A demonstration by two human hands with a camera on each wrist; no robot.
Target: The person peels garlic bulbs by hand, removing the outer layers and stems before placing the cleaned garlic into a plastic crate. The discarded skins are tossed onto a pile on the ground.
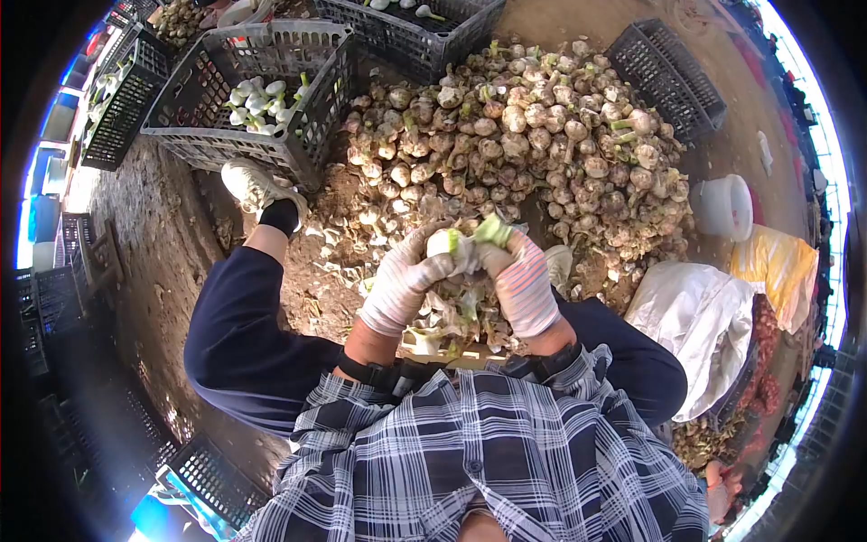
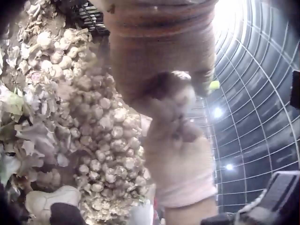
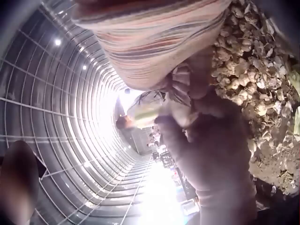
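A white garlic bulb (image 1: 442,242) is sitting below the frame's centre-top, clamped in the left hand's (image 1: 397,285) curled fingers, which are best keeping it steady while the right hand (image 1: 528,291), at four o'clock, is pinching loose green-tipped husk (image 1: 492,230), the garlic heap (image 1: 533,135) lying at one.

No readable text — no labels, brands, numbers, signs

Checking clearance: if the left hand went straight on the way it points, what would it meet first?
Likely the right hand, just across the garlic bulb that the left hand holds; how close the hands are in depth is unclear.
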